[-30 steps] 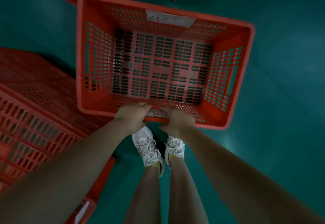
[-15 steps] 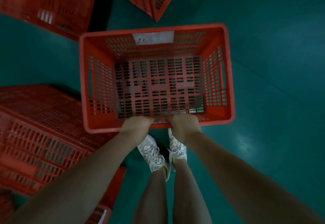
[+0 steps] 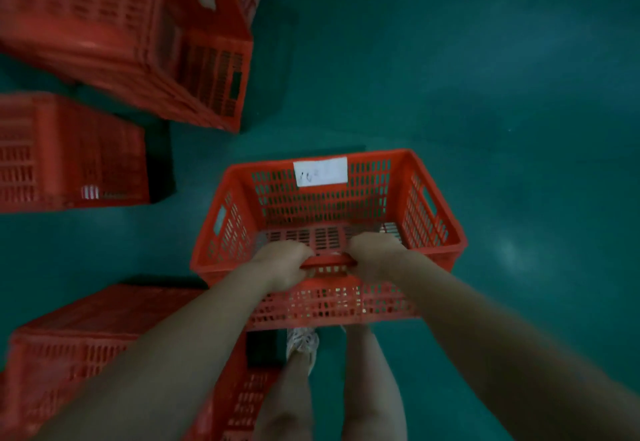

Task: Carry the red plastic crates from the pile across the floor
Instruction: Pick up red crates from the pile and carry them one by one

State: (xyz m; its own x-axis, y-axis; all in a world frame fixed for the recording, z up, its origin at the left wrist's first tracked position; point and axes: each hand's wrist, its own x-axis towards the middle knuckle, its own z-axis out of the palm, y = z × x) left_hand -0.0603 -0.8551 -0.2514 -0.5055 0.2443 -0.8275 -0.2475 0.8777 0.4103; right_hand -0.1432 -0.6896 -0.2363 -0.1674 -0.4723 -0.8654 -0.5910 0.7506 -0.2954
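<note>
Above the green floor (image 3: 485,94), in front of the person's legs, the red crate (image 3: 322,205) is hanging from both hands by its near long rim. The left hand (image 3: 282,265) and the right hand (image 3: 375,257) are gripping that rim side by side, with their fingers curling over it into the crate. Half a second ago the crate was sitting higher in the view and was being looked into from straight above. Now it is lying lower and further right. Its far wall, with the white label (image 3: 320,171), and the outside of its near wall are both showing. The camera has also been swinging, because a leaning stack of crates (image 3: 121,35) is now filling the upper left. A single crate (image 3: 69,153) is lying below the stack, and another crate (image 3: 86,333) is standing at lower left, just beside the left forearm.

The fingertips are hidden inside the rim. Most of the crate's slotted bottom is covered by the hands and the near wall. Only one white shoe (image 3: 303,342) is peeking out beneath the crate, whereas both were showing before. The crate is probably hanging clear of the floor, though blur and dim light are leaving that uncertain. The writing on the label is too faint to read.
</note>
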